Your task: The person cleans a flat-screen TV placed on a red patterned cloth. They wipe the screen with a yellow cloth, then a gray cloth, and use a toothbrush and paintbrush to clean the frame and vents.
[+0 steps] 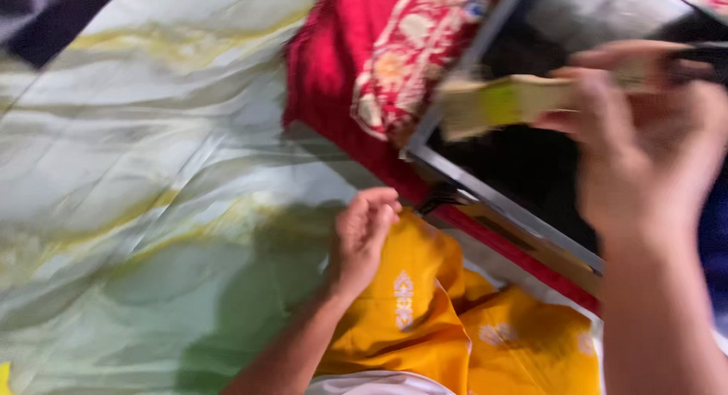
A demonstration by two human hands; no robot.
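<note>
While your right hand (644, 137) grips what's probably a brush (500, 99), keep left hand (362, 236)'s curled fingers pinning the yellow cloth (425, 319) flat.

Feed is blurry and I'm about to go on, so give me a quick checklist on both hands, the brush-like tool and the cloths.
1. Right hand grips the brush-like tool: ok.
2. Tool's working end visible and sharp: not ok, motion-blurred.
3. Left hand rests at the yellow cloth edge: ok.
4. Left hand holding anything: cannot tell.
5. Red patterned cloth lies over the metal frame: ok.
6. Tool touching the cloth: cannot tell.
</note>
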